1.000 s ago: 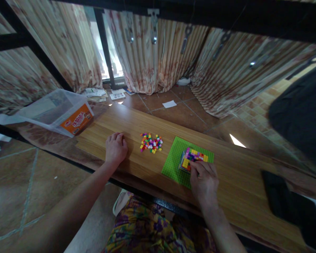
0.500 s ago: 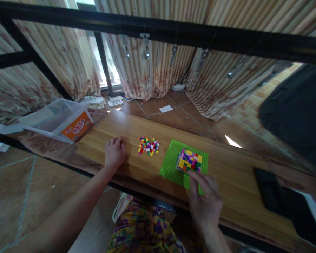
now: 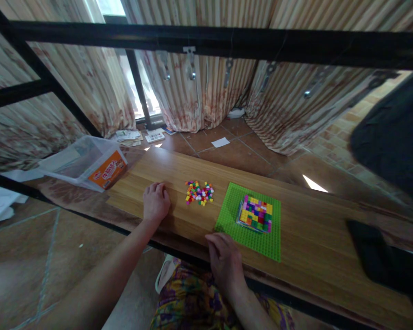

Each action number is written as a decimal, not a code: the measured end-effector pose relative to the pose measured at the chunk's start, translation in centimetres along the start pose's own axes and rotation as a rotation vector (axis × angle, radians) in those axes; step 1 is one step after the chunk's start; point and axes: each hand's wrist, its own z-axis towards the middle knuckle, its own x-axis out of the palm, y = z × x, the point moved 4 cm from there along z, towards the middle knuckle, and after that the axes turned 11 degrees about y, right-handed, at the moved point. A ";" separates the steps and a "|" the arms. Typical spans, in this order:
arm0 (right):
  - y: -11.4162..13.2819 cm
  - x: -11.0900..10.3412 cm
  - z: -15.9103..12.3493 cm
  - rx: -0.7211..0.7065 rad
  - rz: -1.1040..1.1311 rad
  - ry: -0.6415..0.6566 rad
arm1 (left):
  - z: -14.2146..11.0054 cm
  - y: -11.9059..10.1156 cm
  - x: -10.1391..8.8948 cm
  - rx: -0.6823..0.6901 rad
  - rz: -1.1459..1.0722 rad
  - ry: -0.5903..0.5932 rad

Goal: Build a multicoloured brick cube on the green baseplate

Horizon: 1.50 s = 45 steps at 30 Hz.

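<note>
"So, the stack (image 3: pixel 256 211)?"
"Beyond the right grip (image 3: pixel 226 262), on the baseplate (image 3: pixel 270 247), likely for steadiness."
"Bricks (image 3: pixel 198 198)?"
"Beside the left grip (image 3: pixel 156 202), likely for reach. Both grips half-curled; can't tell what's held."

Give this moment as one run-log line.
left hand: on board, left of bricks | right hand: near green plate | stack: on plate | bin: board's left end

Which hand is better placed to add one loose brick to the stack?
Probably the right hand: it is near both the loose bricks and the green baseplate under the stack. The left hand is farther from the stack.
</note>
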 end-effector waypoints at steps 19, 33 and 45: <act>-2.8 3.7 9.1 0.073 -0.386 0.036 | -0.3 -0.2 0.2 -0.025 -0.023 0.013; 0.3 -1.8 4.7 0.000 -0.077 -0.060 | -0.1 0.0 0.1 -0.009 0.002 -0.009; -5.9 -14.0 2.7 0.146 -0.250 -0.208 | 0.2 0.2 0.2 -0.008 0.010 -0.004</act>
